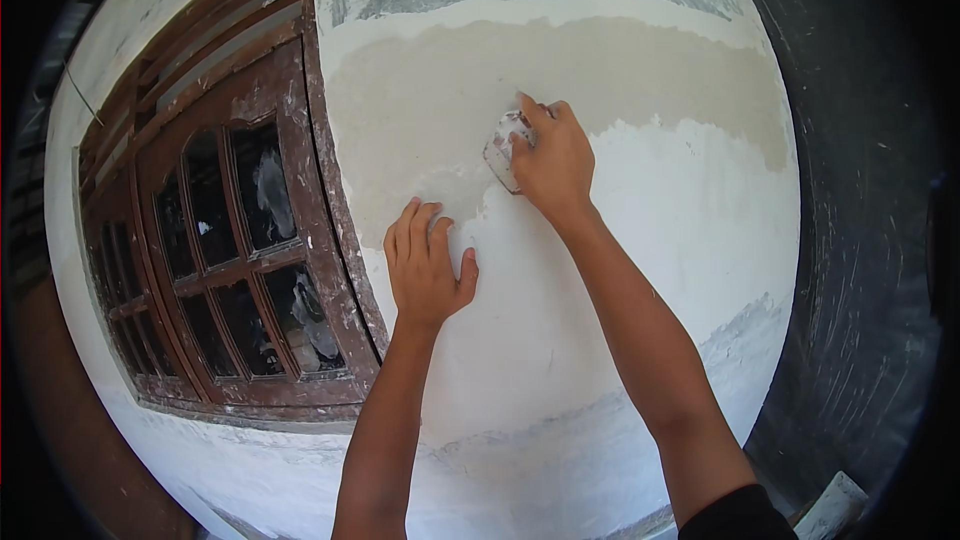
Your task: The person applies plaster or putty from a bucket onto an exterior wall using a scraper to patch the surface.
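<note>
My right hand [556, 160] is closed around a flat, rounded piece of sandpaper [503, 152], caked in white dust with reddish-brown patches along its edge. It is held against the plastered wall [600, 230], at the lower part of a damp-looking beige-grey band [430, 80]. Lower and to the left, my left hand [427, 262] lies on the wall with its fingers spread, holding nothing. The fingertips reach the lower edge of the beige-grey band. My right palm and the part of the sandpaper beneath it are hidden.
Left of my hands is a brown wooden window [180, 270] with dark panes and white smears, its frame [318, 110] standing close to my left hand. A dark scratched panel [850, 190] borders the wall on the right. A pale flat object [835, 508] shows at the lower right.
</note>
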Motion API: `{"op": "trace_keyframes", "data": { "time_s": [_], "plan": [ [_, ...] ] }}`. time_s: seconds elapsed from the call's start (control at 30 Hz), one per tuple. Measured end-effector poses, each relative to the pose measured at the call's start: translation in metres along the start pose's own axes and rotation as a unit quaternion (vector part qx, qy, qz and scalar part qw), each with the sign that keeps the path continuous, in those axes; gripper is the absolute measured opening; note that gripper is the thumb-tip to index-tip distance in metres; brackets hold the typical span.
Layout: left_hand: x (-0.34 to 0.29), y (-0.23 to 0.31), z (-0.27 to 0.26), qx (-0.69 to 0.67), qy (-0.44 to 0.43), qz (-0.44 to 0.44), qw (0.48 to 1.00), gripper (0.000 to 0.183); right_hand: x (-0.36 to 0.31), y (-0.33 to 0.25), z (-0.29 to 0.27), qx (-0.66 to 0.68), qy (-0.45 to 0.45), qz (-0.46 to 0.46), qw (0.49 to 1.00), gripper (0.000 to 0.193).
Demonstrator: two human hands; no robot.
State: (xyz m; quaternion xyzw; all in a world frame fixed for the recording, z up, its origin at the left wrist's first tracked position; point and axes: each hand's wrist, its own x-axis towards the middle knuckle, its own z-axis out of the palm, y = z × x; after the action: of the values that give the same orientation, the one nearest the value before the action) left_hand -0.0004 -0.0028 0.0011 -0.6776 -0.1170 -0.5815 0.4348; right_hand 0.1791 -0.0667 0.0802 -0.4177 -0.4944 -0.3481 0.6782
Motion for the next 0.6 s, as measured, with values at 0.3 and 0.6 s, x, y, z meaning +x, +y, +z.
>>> {"op": "trace_keyframes", "data": {
  "time_s": [0.3,0.6],
  "plan": [
    [-0.002,-0.001,0.001,-0.003,-0.003,0.002,1.000,0.040,-0.015,-0.007,-0.002,-0.001,-0.038,-0.034,0.999,0.047],
    [-0.001,0.000,0.000,-0.002,-0.008,0.000,1.000,0.041,-0.017,-0.002,-0.013,0.057,-0.053,-0.043,0.996,0.044]
  ]
}}
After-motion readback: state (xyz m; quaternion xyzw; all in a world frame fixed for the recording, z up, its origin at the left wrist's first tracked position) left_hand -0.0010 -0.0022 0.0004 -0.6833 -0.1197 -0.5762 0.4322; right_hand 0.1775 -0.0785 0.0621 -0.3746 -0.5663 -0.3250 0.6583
